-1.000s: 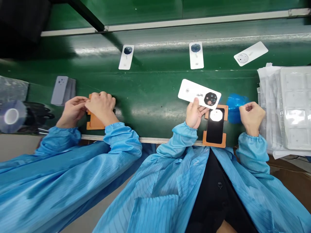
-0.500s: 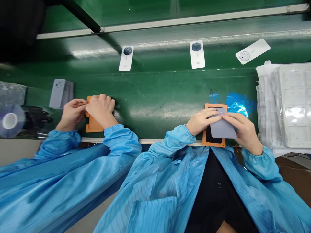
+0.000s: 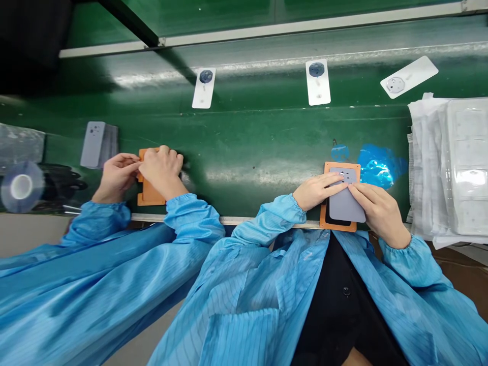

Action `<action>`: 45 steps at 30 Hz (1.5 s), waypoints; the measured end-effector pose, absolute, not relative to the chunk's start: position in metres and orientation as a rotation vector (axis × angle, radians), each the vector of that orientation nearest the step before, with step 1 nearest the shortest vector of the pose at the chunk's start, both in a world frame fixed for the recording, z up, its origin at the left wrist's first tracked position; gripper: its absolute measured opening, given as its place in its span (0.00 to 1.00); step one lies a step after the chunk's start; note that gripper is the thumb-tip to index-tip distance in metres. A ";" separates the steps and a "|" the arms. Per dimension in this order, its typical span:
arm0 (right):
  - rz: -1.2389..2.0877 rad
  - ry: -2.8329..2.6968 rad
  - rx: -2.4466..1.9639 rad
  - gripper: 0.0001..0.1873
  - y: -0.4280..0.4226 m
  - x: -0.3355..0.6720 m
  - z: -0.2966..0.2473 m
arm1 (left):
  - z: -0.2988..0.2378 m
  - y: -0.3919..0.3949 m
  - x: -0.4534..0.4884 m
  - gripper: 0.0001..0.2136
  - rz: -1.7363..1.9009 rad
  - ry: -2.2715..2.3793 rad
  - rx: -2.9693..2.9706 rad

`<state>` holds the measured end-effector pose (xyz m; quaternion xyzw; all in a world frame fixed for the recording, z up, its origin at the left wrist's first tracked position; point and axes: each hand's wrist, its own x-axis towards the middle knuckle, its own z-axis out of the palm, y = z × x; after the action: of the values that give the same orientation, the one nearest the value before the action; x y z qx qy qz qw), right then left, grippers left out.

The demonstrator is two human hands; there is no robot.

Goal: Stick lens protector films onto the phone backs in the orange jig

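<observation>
A grey phone back cover [image 3: 346,204] with camera holes at its far end lies over an orange fixture [image 3: 327,223] with a black inner bed. It sits nearly in line with the fixture, a little off toward the right. My left hand [image 3: 316,190] comes in from the left, its fingertips pressed on the cover just below the camera holes. At the right edge, my right hand [image 3: 381,209] grips the cover between thumb and fingers. Part of the cover's edge is hidden under the fingers.
To the left, a co-worker's hands [image 3: 162,170] work on another orange fixture [image 3: 151,195] beside stacked grey covers [image 3: 92,145]. White cards [image 3: 318,89] lie along the back. Blue film [image 3: 377,165] is beyond my fixture; clear trays [image 3: 470,178] are stacked at right, a tape roll [image 3: 22,187] far left.
The grey cover has turned from a slant to nearly straight over the orange fixture, its near end shifting left. My right hand moved with it. The whole view has shifted slightly.
</observation>
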<state>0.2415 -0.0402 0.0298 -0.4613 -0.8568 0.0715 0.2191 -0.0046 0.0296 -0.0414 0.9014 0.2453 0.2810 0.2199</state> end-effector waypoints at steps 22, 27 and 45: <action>0.188 -2.671 -1.366 0.31 -0.026 0.233 0.017 | -0.051 0.023 0.000 0.23 0.697 0.780 2.657; 0.144 -2.705 -1.361 0.32 -0.024 0.232 0.020 | -0.043 0.016 -0.002 0.23 0.671 0.821 2.732; 0.249 -2.688 -1.419 0.37 -0.046 0.235 0.011 | -0.018 -0.006 -0.005 0.24 0.340 0.928 2.640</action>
<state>0.2346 -0.0460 0.0110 -0.4649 -0.8804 0.0816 0.0460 -0.0049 -0.0056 -0.0178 0.9244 0.3250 0.1190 0.1604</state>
